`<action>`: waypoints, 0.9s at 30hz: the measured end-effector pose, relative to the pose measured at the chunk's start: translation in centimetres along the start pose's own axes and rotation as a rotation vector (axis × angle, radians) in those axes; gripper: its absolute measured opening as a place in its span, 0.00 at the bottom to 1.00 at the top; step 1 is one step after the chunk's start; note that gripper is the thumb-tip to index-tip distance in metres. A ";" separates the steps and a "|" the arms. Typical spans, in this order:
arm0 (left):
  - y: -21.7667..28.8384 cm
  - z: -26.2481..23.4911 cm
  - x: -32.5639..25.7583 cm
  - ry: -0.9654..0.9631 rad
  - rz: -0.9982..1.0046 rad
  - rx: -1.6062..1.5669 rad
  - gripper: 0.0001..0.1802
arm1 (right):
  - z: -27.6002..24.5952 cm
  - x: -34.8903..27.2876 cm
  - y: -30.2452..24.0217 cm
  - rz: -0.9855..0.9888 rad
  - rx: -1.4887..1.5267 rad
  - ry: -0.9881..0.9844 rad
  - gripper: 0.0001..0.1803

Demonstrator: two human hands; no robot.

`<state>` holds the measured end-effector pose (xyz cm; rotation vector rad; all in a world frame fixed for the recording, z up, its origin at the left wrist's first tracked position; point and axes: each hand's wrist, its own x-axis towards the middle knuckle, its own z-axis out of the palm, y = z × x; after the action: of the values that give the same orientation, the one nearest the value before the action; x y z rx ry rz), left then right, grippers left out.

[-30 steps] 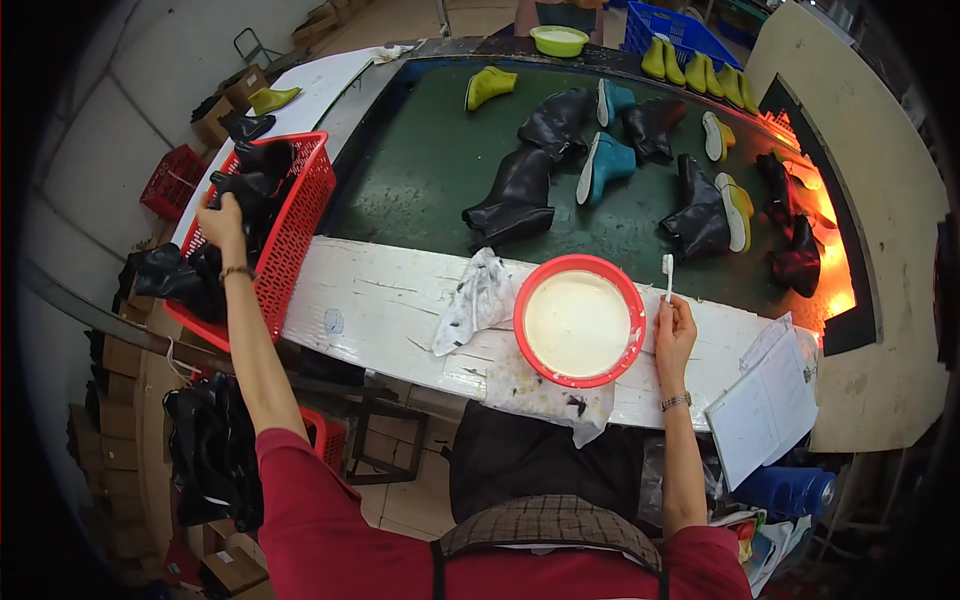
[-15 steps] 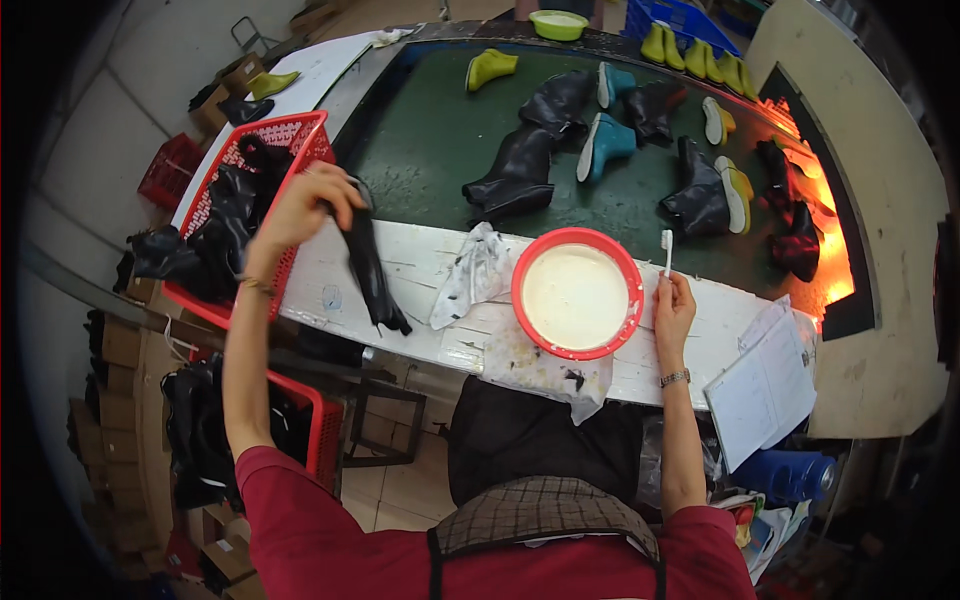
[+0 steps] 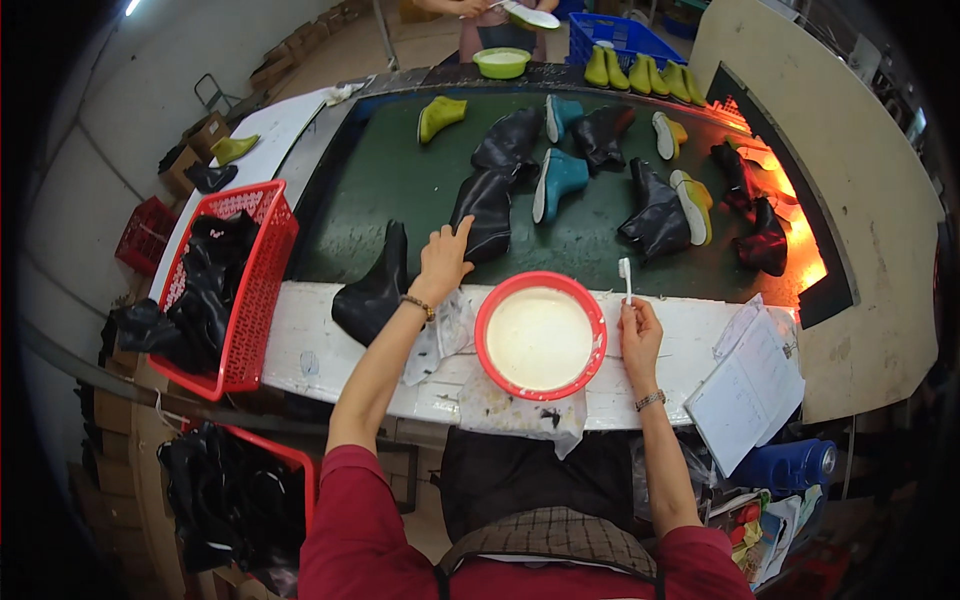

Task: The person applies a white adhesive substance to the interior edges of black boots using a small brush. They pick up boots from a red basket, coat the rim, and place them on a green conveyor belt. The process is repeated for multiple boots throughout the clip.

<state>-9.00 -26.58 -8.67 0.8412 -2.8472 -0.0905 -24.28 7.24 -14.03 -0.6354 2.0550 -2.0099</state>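
Observation:
My left hand (image 3: 443, 264) reaches over the white board, its thumb and forefinger apart at the near edge of a black boot (image 3: 486, 212) on the green belt. It appears to touch the boot without a closed grip. Beside that wrist, another black boot (image 3: 378, 290) lies across the board's edge, partly behind my forearm. My right hand (image 3: 640, 333) is closed round a white toothbrush (image 3: 626, 280), bristles up, right of the bowl. Between my hands stands a red bowl (image 3: 488, 365) of cream-coloured liquid, with a stained white cloth (image 3: 525, 415) under its near side.
Black, teal and yellow boots lie on the green belt (image 3: 380, 180), which runs right toward an orange-glowing opening (image 3: 800, 255). Red baskets (image 3: 262, 290) of black boots stand at left. An open notebook (image 3: 745, 395) lies at right. Across the belt, a person's hands (image 3: 475, 8) hold a white-soled shoe.
My left hand has moved right, from the black boot it held near the basket to another on the belt. The first boot now lies on the board. My right hand still holds the toothbrush.

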 end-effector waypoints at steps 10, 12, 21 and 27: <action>0.3 -3.3 -7.3 0.336 -0.493 0.131 0.63 | -0.2 -0.2 0.2 -0.003 0.050 0.006 0.09; -3.6 -1.7 -9.0 0.184 -0.627 0.078 0.67 | 0.1 -0.2 0.0 -0.011 0.063 -0.006 0.09; -11.3 -3.1 -9.4 -0.034 -0.639 -0.036 0.43 | -0.6 -0.2 -2.1 0.172 0.196 -0.071 0.10; -14.7 -10.7 -16.2 0.401 -0.348 -0.187 0.36 | -2.6 0.4 -5.5 -0.039 0.090 -0.071 0.11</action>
<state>14.14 -30.21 -2.08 1.1540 -2.2634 -0.2025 -24.84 9.49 -8.38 -0.7240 1.9143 -2.0571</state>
